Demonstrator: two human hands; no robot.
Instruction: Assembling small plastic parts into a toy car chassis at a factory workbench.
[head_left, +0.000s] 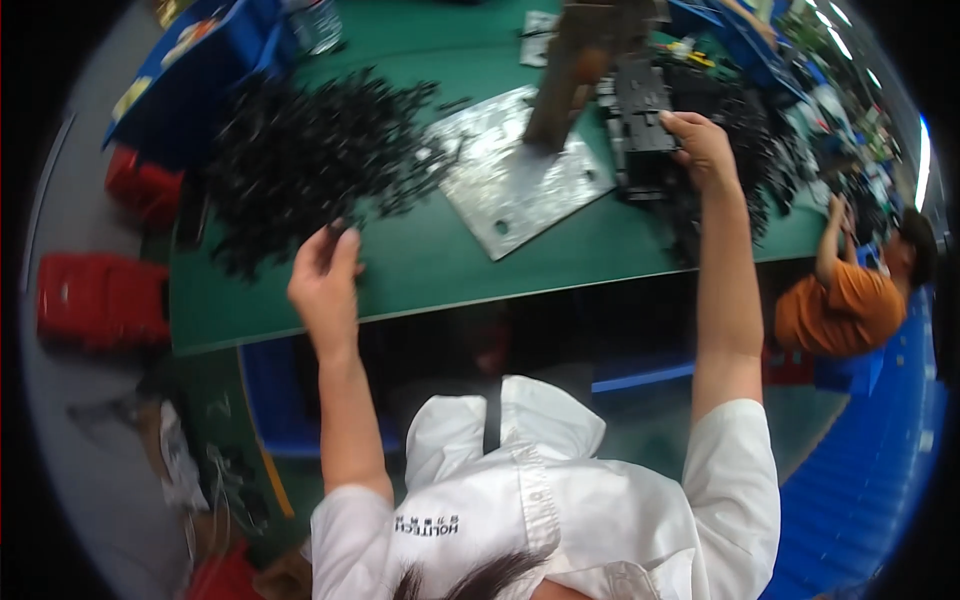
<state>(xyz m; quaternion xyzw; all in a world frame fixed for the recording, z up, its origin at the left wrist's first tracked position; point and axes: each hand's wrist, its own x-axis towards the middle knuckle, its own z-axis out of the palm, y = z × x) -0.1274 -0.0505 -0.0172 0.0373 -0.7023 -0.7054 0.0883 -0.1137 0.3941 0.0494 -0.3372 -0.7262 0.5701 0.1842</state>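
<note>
Reaching into the near edge of the loose heap of small black parts (310,150), the left hand (325,275) is pinching at one piece, fingers together. The right hand (705,150) is curling around a black assembly (640,120) beside the metal plate (510,175) — most of the heap is lying unsorted on the green table (420,270), so much seems left.

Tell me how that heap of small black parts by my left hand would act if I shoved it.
The heap of black parts would likely spread, not slide as one: the pieces lie loose and tangled. They look thin and light, probably plastic. The left hand touches its edge.
</note>
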